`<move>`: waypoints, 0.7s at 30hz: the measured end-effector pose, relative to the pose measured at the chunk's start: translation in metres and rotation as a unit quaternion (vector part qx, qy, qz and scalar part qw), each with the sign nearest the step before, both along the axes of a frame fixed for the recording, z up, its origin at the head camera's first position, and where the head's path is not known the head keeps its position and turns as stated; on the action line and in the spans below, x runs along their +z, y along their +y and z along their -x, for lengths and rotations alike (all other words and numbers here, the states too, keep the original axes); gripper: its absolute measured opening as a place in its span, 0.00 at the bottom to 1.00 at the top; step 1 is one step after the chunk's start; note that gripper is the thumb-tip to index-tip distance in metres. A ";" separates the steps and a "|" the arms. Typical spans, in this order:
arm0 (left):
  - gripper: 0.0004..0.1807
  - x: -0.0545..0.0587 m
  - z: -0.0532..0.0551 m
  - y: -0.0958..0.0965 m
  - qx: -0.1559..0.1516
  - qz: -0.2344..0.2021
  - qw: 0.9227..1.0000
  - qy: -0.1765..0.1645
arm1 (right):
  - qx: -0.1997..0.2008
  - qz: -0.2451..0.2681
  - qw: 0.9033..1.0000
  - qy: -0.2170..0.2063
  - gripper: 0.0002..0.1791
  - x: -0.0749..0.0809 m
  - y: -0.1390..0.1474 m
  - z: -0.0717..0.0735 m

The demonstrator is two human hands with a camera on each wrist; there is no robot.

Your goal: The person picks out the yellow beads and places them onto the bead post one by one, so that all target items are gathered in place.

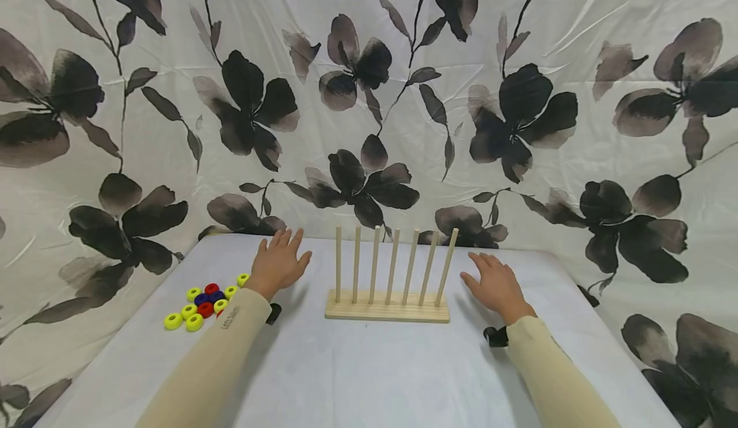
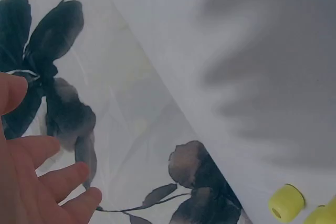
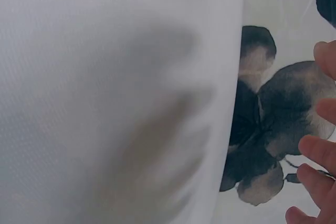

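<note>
My left hand (image 1: pixel 278 265) hovers over the table with fingers spread and holds nothing; its shadow falls on the cloth in the left wrist view. Just left of it lie several small rings: yellow ones (image 1: pixel 173 321), red ones (image 1: pixel 205 310) and blue ones (image 1: pixel 216 296), partly hidden by the forearm. A wooden rack (image 1: pixel 386 312) with a row of several upright dowels (image 1: pixel 373 264) stands between the hands. To the right of the rack is my right hand (image 1: pixel 494 287), also raised, fingers extended and nothing in them.
The table (image 1: pixel 369 377) has a white cover, and its far edge runs close behind the rack. Behind hangs a white curtain (image 1: pixel 450 139) printed with dark flowers. In the left wrist view, yellow rings (image 2: pixel 286 203) sit near the table edge.
</note>
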State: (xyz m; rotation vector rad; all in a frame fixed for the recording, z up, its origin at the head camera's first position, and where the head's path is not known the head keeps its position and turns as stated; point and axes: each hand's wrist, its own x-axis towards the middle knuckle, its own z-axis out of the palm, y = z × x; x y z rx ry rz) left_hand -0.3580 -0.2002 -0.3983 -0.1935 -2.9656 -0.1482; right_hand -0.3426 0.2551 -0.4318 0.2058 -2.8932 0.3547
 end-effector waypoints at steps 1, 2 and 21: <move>0.37 0.000 0.000 -0.001 0.000 0.002 1.000 0.001 | 0.002 0.002 1.000 0.003 0.34 -0.001 0.000 0.000; 0.36 0.000 -0.001 -0.002 0.000 0.002 1.000 0.003 | 0.004 0.005 1.000 0.005 0.34 -0.002 -0.001 -0.001; 0.32 -0.009 -0.018 -0.024 -0.004 0.004 1.000 0.006 | 0.035 0.101 0.994 -0.018 0.32 -0.008 -0.014 -0.014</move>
